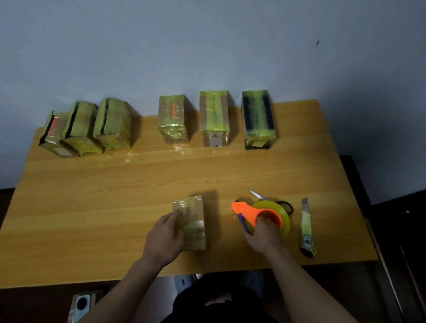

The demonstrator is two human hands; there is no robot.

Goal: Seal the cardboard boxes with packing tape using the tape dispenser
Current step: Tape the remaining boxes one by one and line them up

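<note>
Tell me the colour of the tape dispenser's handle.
Bright orange; the tape dispenser carries a yellow tape roll. The head view shows it clearly, in the right hand.

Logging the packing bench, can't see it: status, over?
Left hand holds the near box on the table. Right hand grips the orange tape dispenser. Scissors and utility knife lie alongside, not blocking.
</note>
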